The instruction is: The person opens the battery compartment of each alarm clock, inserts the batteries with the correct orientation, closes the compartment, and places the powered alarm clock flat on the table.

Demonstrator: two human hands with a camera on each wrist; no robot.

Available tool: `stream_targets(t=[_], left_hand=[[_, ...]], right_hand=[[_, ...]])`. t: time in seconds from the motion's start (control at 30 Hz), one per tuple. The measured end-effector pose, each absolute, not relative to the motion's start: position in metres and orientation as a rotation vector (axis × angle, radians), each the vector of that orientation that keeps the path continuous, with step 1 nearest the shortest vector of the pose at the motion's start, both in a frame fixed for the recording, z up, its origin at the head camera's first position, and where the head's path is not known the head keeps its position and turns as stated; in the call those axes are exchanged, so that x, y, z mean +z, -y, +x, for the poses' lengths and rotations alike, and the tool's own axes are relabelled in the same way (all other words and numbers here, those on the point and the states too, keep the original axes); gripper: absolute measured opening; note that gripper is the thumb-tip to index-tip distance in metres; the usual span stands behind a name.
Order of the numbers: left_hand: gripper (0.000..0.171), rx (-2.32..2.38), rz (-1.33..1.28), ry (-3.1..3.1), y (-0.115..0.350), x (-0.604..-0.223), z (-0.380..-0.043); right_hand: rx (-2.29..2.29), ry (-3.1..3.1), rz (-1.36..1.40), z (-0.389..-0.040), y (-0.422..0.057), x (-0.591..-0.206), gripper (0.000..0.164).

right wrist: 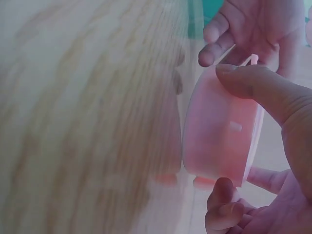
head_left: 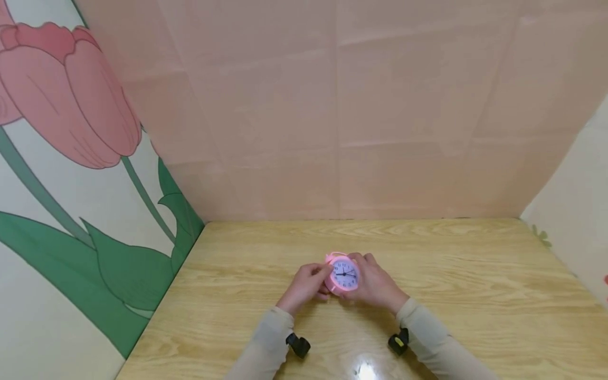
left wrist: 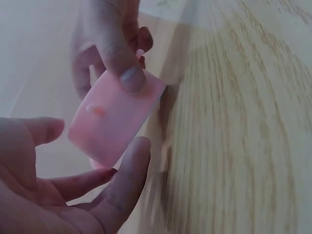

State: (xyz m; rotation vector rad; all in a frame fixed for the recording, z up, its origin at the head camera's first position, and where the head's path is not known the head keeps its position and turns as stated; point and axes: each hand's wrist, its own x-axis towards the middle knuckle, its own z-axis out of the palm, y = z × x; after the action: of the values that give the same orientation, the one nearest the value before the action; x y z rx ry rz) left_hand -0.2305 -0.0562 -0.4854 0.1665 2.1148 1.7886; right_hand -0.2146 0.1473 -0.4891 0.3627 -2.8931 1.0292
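Note:
A pink twin-bell style alarm clock (head_left: 344, 274) with a white dial faces upward toward the head camera, its body tilted back. My right hand (head_left: 377, 282) grips it from the right side. In the right wrist view the right thumb (right wrist: 243, 83) lies on the pink casing (right wrist: 219, 131), with the other fingers round the far end. My left hand (head_left: 309, 285) is at the clock's left edge. Its fingers (left wrist: 131, 170) are spread and loosely bent around the casing (left wrist: 114, 112) in the left wrist view; a gap shows beside one fingertip. Whether another fingertip touches is unclear.
The clock is low over a wood-grain table (head_left: 228, 295), close to its surface. A pink sheet (head_left: 332, 132) covers the back wall, and a tulip-patterned panel (head_left: 71, 105) stands at the left. Black wrist cameras (head_left: 298, 345) hang from both sleeves.

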Motion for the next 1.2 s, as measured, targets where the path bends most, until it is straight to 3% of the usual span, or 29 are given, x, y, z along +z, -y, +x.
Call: stream_targets(t=[1.2], left_hand=[[0.025, 1.618, 0.148, -2.316, 0.0517, -0.4917, -0.2272]], right_hand=[[1.012, 2.978, 0.336, -0.2121, -0.1451, -0.49, 0.099]])
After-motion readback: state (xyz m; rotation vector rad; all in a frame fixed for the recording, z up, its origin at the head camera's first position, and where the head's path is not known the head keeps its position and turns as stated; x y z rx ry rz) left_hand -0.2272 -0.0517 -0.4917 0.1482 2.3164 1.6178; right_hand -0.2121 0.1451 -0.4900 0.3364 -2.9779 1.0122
